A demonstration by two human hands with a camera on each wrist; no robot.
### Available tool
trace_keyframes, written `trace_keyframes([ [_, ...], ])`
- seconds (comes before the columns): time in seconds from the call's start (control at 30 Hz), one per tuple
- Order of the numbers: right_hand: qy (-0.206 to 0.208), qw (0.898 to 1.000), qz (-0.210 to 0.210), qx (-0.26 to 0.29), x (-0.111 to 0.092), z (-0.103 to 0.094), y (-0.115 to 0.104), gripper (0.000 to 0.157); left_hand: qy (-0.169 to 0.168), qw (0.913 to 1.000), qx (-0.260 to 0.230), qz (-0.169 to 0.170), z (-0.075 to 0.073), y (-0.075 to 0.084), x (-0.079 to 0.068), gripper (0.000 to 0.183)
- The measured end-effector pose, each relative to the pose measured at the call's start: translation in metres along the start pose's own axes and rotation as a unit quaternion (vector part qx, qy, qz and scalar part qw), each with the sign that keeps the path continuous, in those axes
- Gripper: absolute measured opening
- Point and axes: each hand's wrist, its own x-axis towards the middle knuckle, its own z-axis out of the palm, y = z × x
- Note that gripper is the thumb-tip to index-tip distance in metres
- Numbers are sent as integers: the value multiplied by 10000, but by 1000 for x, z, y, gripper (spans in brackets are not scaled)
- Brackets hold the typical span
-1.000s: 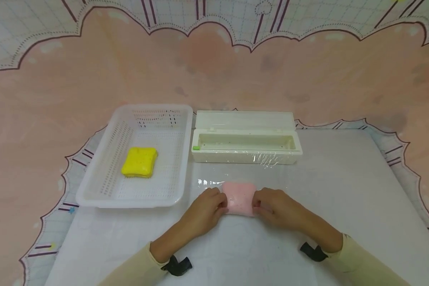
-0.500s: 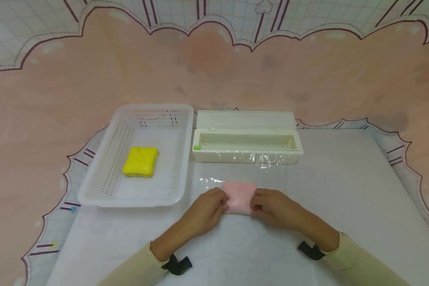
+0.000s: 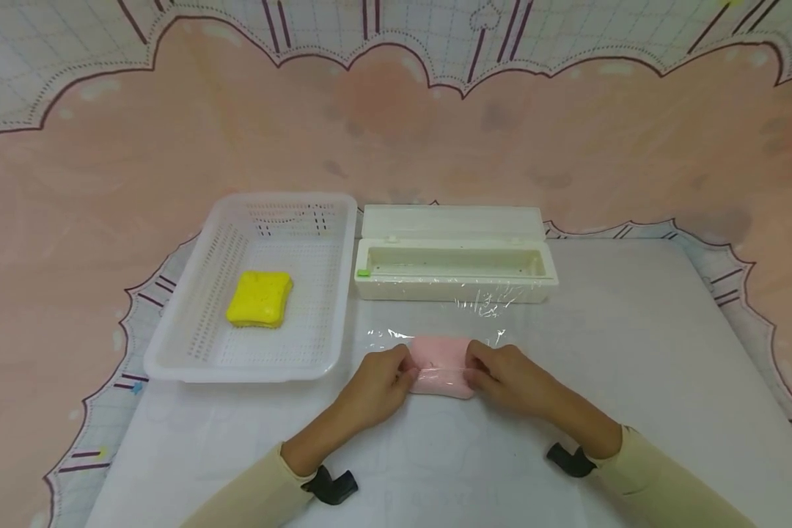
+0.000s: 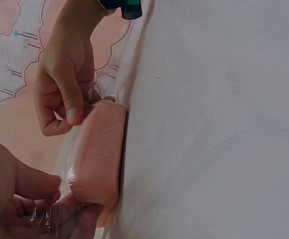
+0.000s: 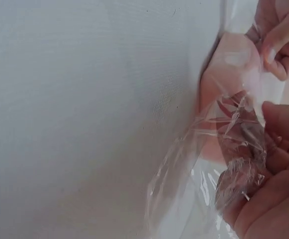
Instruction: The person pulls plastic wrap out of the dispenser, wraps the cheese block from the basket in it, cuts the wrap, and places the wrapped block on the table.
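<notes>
A pink, sponge-like block [image 3: 441, 367] lies on the white-covered table between both hands, with clear plastic wrap [image 5: 234, 124] around it. At the block's left end my left hand [image 3: 379, 385] pinches the wrap between thumb and fingers. My right hand [image 3: 511, 378] pinches the wrap at the right end. Between them the film's edge runs as a line across the top of the block. In the left wrist view, crumpled film shows in the fingers of the left hand [image 4: 30, 199]. Loose film bunches over the fingers of the right hand [image 5: 268, 184] in the right wrist view.
Behind the block stands a white wrap dispenser box [image 3: 455, 290], lid raised, with film coming over its front. At the left, a white perforated basket [image 3: 191, 359] holds a yellow block [image 3: 259, 299] of similar size. A patterned cloth [image 3: 396, 139] lies beyond the table cover.
My hands have gone from the block's sides to lifting the wrap's edge across its top. The film line now shows over the block. Basket and dispenser have not moved.
</notes>
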Motion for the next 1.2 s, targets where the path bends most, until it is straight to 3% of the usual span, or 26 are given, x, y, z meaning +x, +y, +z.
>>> trace_keyframes([
  [0.37, 182, 9924, 1156, 379, 5, 4, 3, 18, 176, 9993, -219, -255, 4, -8, 9, 19],
  [0.53, -15, 9873, 1293, 919, 2, 0, 10, 19, 257, 9991, -235, -229, 3, -12, 9, 16],
  [0.63, 159, 9852, 1343, 1054, -1, -3, 10, 16, 403, 9984, -279, -269, 3, -11, 6, 11],
  [0.7, 509, 9886, 1173, 798, -4, -4, 8, 15, 532, 9982, -178, -205, 3, -7, 1, 6],
  [0.77, 916, 9925, 774, 219, -8, -4, 6, 15, 668, 9974, 267, 82, 2, -2, -5, 8],
  [0.83, 1251, 9908, 128, -502, -11, -2, 4, 18, 745, 9893, 1121, 567, 2, 4, -11, 15],
  [0.9, 1390, 9826, -575, -1087, -14, -1, 3, 25, 730, 9692, 2062, 1134, 2, 10, -15, 24],
  [0.97, 1400, 9717, -1211, -1470, -15, 1, 2, 32, 507, 9469, 2785, 1522, 1, 14, -19, 34],
  [1.07, 1245, 9599, -1758, -1793, -14, 4, 4, 39, -106, 9273, 3378, 1607, 1, 14, -20, 53],
  [1.2, 941, 9588, -1665, -2099, -12, 7, 6, 42, -747, 9185, 3660, 1297, 6, 6, -17, 65],
])
